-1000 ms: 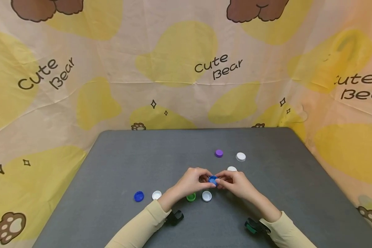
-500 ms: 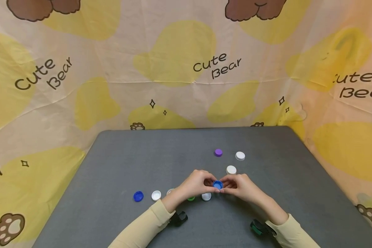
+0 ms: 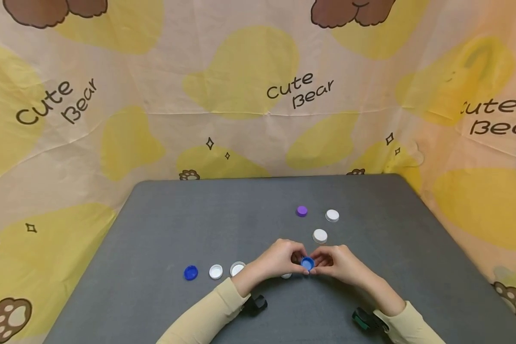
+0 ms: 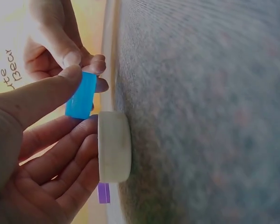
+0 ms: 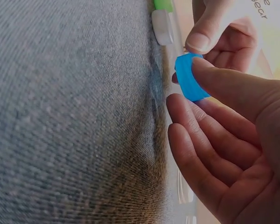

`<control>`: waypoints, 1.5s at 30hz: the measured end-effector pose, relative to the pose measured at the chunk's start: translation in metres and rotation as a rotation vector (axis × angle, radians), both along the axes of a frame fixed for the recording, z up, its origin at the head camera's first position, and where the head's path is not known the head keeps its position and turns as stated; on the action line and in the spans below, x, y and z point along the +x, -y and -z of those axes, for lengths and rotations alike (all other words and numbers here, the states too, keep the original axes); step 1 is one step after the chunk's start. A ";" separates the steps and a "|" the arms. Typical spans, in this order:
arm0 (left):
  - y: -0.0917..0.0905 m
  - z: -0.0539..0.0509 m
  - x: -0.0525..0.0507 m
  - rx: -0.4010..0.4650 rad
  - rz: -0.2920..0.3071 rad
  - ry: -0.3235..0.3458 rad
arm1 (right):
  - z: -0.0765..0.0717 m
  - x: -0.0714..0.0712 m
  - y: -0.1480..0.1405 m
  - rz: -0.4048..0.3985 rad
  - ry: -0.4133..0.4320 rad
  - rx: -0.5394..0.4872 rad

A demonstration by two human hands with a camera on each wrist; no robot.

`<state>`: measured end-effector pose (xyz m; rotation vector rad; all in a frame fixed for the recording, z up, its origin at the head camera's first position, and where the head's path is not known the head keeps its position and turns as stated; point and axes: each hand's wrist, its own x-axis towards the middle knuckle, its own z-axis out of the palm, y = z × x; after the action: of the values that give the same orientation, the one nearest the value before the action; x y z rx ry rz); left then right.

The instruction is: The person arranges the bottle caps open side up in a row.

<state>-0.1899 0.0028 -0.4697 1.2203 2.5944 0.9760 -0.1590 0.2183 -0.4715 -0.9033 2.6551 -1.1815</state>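
Note:
Between both hands is a light blue cap, its hollow side facing up toward the head camera. The left hand pinches its left side with thumb and fingers; the right hand pinches its right side. In the left wrist view the blue cap stands on edge under the left thumb, with a white cap beyond the fingers. The right wrist view shows the right thumb on the blue cap, its other fingers spread below. A white cap is mostly hidden by the left hand.
Left on the grey table lie a dark blue cap, a white cap and another white one. Behind the hands are a purple cap and two white caps.
Both hands have moved a little right and toward the person with the light blue cap. The left forearm now covers the green cap and uncovers a white one at the left.

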 end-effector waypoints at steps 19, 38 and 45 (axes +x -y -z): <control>-0.003 0.002 0.000 -0.152 0.018 -0.112 | 0.007 -0.002 0.002 -0.048 -0.010 -0.021; -0.002 -0.001 0.001 -0.161 0.038 -0.052 | 0.007 -0.003 -0.001 -0.060 0.041 -0.011; 0.000 -0.006 -0.005 -0.150 0.030 -0.002 | -0.007 0.001 0.001 -0.061 0.056 -0.032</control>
<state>-0.1951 0.0028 -0.4640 1.2181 2.5889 0.7591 -0.1584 0.2172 -0.4645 -0.9349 2.5528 -1.2210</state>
